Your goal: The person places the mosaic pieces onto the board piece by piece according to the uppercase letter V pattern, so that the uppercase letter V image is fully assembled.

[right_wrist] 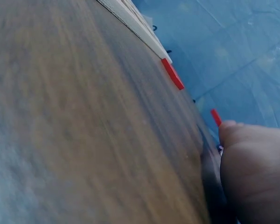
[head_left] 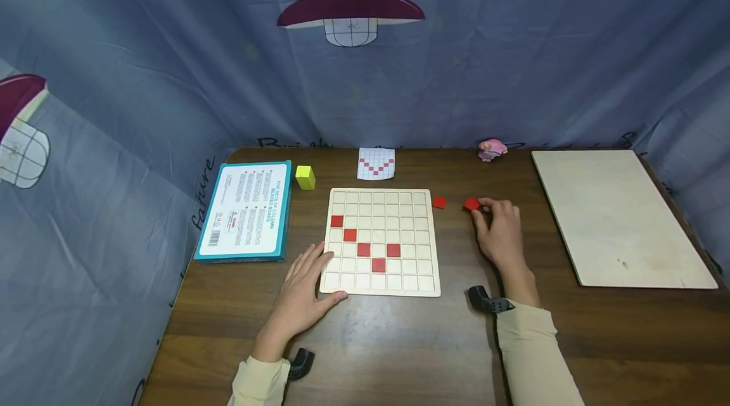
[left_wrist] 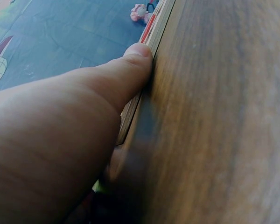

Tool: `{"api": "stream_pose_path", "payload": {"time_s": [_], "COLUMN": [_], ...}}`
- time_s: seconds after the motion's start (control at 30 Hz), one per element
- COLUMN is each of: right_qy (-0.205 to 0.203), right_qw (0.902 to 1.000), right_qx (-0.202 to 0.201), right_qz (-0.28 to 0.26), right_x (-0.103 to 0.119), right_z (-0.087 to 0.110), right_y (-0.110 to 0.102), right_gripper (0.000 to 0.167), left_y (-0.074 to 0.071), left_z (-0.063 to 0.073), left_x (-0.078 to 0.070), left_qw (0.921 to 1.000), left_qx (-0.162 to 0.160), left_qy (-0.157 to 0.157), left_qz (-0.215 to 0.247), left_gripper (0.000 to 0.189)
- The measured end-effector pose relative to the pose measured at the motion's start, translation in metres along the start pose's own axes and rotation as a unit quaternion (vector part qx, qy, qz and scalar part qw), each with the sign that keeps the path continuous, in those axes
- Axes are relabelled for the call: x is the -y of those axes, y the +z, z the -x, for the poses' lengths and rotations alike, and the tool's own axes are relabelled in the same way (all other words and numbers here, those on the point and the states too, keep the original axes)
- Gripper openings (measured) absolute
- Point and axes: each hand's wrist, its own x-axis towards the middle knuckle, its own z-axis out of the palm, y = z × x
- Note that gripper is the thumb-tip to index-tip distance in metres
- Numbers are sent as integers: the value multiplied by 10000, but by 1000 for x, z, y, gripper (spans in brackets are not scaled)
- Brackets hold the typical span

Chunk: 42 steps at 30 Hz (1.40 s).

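Observation:
My right hand [head_left: 502, 235] pinches a red square tile [head_left: 471, 204] between thumb and fingers, to the right of the board. In the right wrist view the held tile [right_wrist: 216, 116] sticks out past the fingertips, above the tabletop. Another red tile [head_left: 438, 203] lies flat beside the board's upper right edge. The pale gridded board [head_left: 349, 281] holds several red tiles, running diagonally down from the left and turning up at the right. With fingers extended, my left hand [head_left: 299, 298] rests at the board's lower left corner, its thumb [left_wrist: 139, 50] along the near edge.
Behind the board lies a small card [head_left: 376, 164] printed with a grid and a red V. A yellow-green block [head_left: 305, 178] and a blue-edged box [head_left: 245, 209] are at the left. A pink figurine [head_left: 492, 149] stands at the back, and a large whitish panel [head_left: 621, 219] lies at the right.

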Motion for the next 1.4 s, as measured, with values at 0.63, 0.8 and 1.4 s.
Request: {"api": "stream_pose_path", "payload": {"time_s": [0.63,0.8,1.4], "right_qy": [-1270,-1336,-1502], "right_qw": [9734,9670,9706], "right_qx": [1825,2137,1857], "right_qz": [-554,-364,-305], "right_x": [63,71,76], "right_z": [22,27,29], "right_y": [20,24,30], "right_gripper": [28,28,26], "left_y": [0,0,0], "left_z": [-1,0,0], "left_x": [2,2,2], "left_qw": [10000,10000,9999], "left_qx": [-26,5,-87], "left_qy": [82,58,116], "left_qz": [30,50,66], "left_gripper": [85,85,85]}}
